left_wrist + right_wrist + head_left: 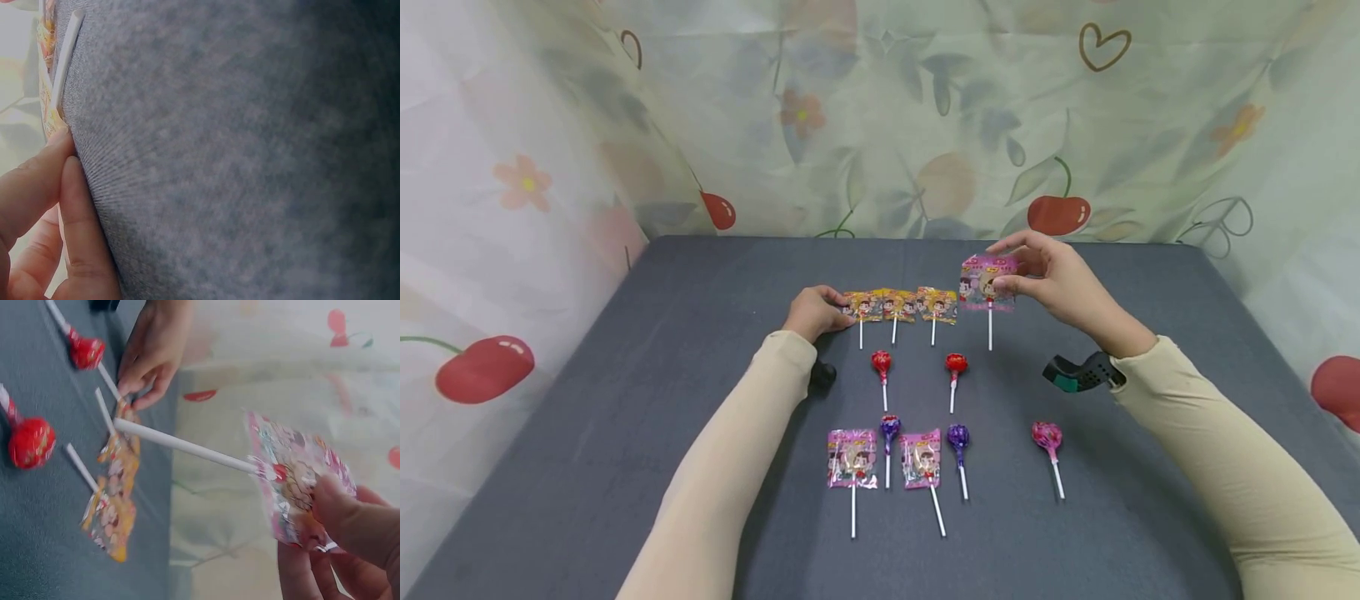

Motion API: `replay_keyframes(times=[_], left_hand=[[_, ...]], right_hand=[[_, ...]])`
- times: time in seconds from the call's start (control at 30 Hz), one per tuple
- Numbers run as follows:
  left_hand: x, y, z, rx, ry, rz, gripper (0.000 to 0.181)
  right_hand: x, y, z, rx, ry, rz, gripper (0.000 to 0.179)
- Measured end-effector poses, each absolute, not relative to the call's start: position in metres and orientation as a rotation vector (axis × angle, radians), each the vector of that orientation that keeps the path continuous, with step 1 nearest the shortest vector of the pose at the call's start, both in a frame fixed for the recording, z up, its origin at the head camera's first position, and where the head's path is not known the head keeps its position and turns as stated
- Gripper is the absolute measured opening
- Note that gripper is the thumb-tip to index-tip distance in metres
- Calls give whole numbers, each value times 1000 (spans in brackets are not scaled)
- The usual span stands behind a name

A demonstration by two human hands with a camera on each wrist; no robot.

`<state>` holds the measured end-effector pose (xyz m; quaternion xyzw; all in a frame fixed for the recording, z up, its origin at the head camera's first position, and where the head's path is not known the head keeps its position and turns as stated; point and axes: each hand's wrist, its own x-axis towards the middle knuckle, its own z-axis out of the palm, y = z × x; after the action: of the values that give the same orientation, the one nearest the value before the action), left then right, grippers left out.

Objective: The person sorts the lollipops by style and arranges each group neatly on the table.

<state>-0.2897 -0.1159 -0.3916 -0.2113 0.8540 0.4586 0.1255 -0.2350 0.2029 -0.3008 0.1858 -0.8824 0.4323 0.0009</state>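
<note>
My right hand [1002, 268] pinches a pink flat-wrapped lollipop [987, 282] by its packet and holds it just above the grey table [625, 400], right of a row of three yellow-wrapped lollipops [897, 305]. In the right wrist view my thumb and fingers [350, 519] clamp that pink packet [290, 481], its white stick pointing left. My left hand [841, 305] pinches the left edge of the leftmost yellow-wrapped lollipop [862, 307], which lies on the table. The left wrist view shows two fingertips [59, 169] at that wrapper's edge [47, 119].
Nearer me lie two red ball lollipops [881, 363] [956, 363], two purple ones [890, 428] [957, 435], two pink flat-wrapped ones [852, 458] [921, 458] and one pink ball lollipop [1047, 435]. A cherry-print curtain [925, 125] hangs behind and beside the table.
</note>
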Motion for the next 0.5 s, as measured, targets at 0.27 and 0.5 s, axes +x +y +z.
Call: replay_keyframes(times=[0.27,0.5], left_hand=[[-283,-118,-388,-528,2563,1290,32],[-280,-119,-387,-497,2591,1270,32]], right_hand=[[-273,194,-322,448,-2806,1419,36],[-298,191,-347,353,-2875,1497,36]])
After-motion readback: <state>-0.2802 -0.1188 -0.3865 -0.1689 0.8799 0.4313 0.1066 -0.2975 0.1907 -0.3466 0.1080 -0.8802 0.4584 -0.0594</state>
